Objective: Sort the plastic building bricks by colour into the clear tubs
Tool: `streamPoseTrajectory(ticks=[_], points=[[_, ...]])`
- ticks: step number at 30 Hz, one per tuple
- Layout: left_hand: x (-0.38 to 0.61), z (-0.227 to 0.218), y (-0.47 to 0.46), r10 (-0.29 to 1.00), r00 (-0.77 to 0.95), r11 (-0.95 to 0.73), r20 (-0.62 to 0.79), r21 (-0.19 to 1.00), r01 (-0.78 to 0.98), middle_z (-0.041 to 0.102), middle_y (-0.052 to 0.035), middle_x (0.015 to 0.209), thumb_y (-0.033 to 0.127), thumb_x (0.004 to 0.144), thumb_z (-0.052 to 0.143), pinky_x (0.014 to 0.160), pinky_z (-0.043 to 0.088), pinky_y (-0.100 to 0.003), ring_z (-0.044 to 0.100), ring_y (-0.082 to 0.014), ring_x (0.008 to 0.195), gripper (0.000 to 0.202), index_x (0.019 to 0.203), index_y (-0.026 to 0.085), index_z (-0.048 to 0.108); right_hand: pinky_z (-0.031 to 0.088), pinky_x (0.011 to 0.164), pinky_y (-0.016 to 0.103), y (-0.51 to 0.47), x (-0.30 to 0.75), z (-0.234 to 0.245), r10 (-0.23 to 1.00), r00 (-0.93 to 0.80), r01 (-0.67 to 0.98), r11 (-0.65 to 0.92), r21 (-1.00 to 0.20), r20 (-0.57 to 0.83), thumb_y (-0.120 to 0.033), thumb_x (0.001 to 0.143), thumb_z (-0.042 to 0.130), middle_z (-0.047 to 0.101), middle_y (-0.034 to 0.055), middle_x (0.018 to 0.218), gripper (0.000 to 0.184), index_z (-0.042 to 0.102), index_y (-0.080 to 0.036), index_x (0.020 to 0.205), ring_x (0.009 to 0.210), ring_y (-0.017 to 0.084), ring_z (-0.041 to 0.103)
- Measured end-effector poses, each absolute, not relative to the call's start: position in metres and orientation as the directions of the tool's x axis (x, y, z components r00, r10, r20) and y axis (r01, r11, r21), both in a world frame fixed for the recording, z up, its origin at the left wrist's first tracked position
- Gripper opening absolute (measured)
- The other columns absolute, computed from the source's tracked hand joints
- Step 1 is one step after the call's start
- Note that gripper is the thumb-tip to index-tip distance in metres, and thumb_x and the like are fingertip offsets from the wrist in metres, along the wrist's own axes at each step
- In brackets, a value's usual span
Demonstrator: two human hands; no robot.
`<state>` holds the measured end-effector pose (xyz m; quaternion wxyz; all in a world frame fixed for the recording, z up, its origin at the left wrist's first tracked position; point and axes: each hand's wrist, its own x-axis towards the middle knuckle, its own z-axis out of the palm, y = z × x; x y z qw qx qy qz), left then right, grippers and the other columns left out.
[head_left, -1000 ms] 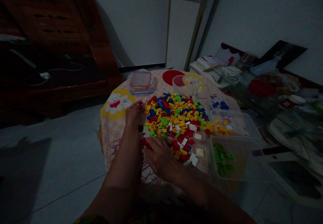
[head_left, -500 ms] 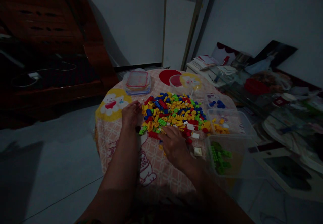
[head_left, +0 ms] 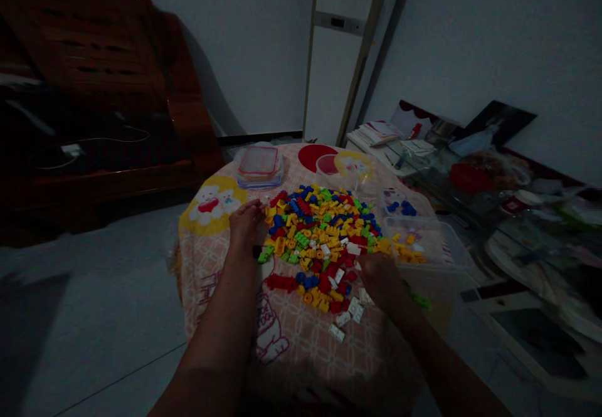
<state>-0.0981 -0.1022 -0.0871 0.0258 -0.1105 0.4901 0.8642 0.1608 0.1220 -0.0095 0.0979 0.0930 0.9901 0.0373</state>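
A heap of toy building bricks (head_left: 324, 219) in yellow, red, blue, green and white lies on the table. My left hand (head_left: 245, 219) rests at the heap's left edge, fingers loosely bent and apart, with nothing visible in it. At the heap's right edge, beside the boxes, my right hand (head_left: 380, 274) is closed; whatever its fingers hold is hidden. Several white bricks (head_left: 356, 310) lie just left of that wrist. A loose row of red bricks (head_left: 282, 283) is spread along the near side of the heap.
Clear plastic boxes stand on the right: one with blue bricks (head_left: 407, 208), another with yellow bricks (head_left: 409, 253), and the nearest with green bricks (head_left: 418, 298), partly behind my forearm. Stacked lidded containers (head_left: 258, 165) sit at the far left. A cluttered glass table (head_left: 475, 216) adjoins on the right.
My right hand has moved right, from the heap's near edge towards the boxes. Red, yellow, blue and white bricks now show spread where it was. My left hand stays about the same.
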Motion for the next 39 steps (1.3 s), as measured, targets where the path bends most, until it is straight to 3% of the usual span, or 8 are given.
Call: streamPoseTrajectory(ticks=[5, 10, 16, 22, 26, 30, 35, 39], points=[[-0.098, -0.087, -0.102, -0.082, -0.970, -0.517, -0.228, 0.842, -0.154, 0.069, -0.0050, 0.070, 0.010, 0.064, 0.064, 0.064, 0.054, -0.021, 0.065, -0.0114, 0.066, 0.016, 0.079, 0.011, 0.070, 0.044, 0.081, 0.030, 0.141, 0.155, 0.001, 0.174, -0.966, 0.179, 0.984, -0.012, -0.189, -0.018, 0.091, 0.062, 0.075, 0.0144, 0.108, 0.019, 0.072, -0.015, 0.106, 0.099, 0.025, 0.069], [-0.100, -0.088, -0.101, -0.089, -0.973, -0.493, -0.212, 0.859, -0.142, 0.069, -0.0048, 0.071, 0.010, 0.062, 0.064, 0.066, 0.055, -0.022, 0.065, -0.0116, 0.066, 0.019, 0.080, 0.012, 0.071, 0.041, 0.068, 0.027, 0.184, 0.119, 0.015, 0.196, -0.968, 0.142, 0.944, -0.299, 0.159, -0.030, 0.084, 0.066, 0.072, 0.0059, 0.084, 0.016, 0.071, -0.016, 0.091, 0.074, 0.018, 0.062], [-0.101, -0.089, -0.100, -0.102, -0.967, -0.494, -0.233, 0.856, -0.154, 0.068, -0.0052, 0.072, 0.010, 0.062, 0.065, 0.070, 0.056, -0.025, 0.067, -0.0132, 0.070, 0.020, 0.081, 0.012, 0.070, 0.044, 0.057, 0.025, 0.224, 0.038, 0.010, 0.597, -0.760, 0.289, 0.665, -0.689, 0.257, -0.024, 0.068, 0.071, 0.057, -0.0036, 0.056, 0.012, 0.061, -0.019, 0.063, 0.059, 0.016, 0.060], [-0.098, -0.088, -0.101, -0.088, -0.969, -0.497, -0.232, 0.853, -0.159, 0.070, -0.0058, 0.075, 0.010, 0.063, 0.066, 0.069, 0.055, -0.024, 0.066, -0.0128, 0.069, 0.020, 0.082, 0.012, 0.071, 0.058, 0.055, 0.025, 0.248, -0.006, 0.013, 0.855, -0.484, 0.130, 0.279, -0.951, 0.185, -0.017, 0.068, 0.069, 0.064, -0.0021, 0.076, 0.025, 0.066, -0.014, 0.093, 0.062, 0.014, 0.065], [-0.098, -0.087, -0.100, -0.097, -0.971, -0.490, -0.219, 0.859, -0.145, 0.069, -0.0057, 0.073, 0.011, 0.063, 0.066, 0.068, 0.055, -0.024, 0.066, -0.0123, 0.068, 0.018, 0.081, 0.012, 0.071, 0.061, 0.064, 0.031, 0.237, 0.008, 0.013, 0.767, -0.586, 0.154, 0.422, -0.893, 0.261, -0.019, 0.069, 0.068, 0.071, 0.0029, 0.084, 0.033, 0.072, -0.012, 0.101, 0.067, 0.017, 0.068], [-0.098, -0.087, -0.099, -0.092, -0.974, -0.471, -0.206, 0.871, -0.140, 0.068, -0.0050, 0.072, 0.011, 0.063, 0.065, 0.067, 0.055, -0.023, 0.065, -0.0118, 0.066, 0.019, 0.081, 0.012, 0.070, 0.059, 0.073, 0.033, 0.204, 0.053, 0.016, 0.449, -0.849, 0.082, 0.634, -0.769, 0.279, -0.030, 0.076, 0.066, 0.076, 0.0042, 0.082, 0.024, 0.077, -0.015, 0.092, 0.076, 0.021, 0.071], [-0.101, -0.089, -0.098, -0.108, -0.974, -0.425, -0.198, 0.895, -0.134, 0.068, -0.0043, 0.071, 0.013, 0.065, 0.065, 0.066, 0.055, -0.024, 0.065, -0.0124, 0.067, 0.019, 0.083, 0.013, 0.070, 0.051, 0.072, 0.028, 0.169, 0.116, 0.026, 0.067, -0.993, -0.002, 0.802, -0.597, 0.093, -0.028, 0.085, 0.063, 0.077, 0.0055, 0.088, 0.021, 0.076, -0.016, 0.097, 0.079, 0.019, 0.071], [-0.101, -0.090, -0.098, -0.105, -0.979, -0.415, -0.173, 0.903, -0.115, 0.068, -0.0040, 0.073, 0.014, 0.066, 0.066, 0.067, 0.056, -0.022, 0.065, -0.0117, 0.068, 0.016, 0.082, 0.014, 0.069, 0.047, 0.077, 0.028, 0.153, 0.157, 0.020, -0.057, -0.987, -0.019, 0.969, -0.248, -0.149, -0.019, 0.087, 0.065, 0.076, 0.0085, 0.097, 0.019, 0.074, -0.017, 0.104, 0.088, 0.021, 0.070]])
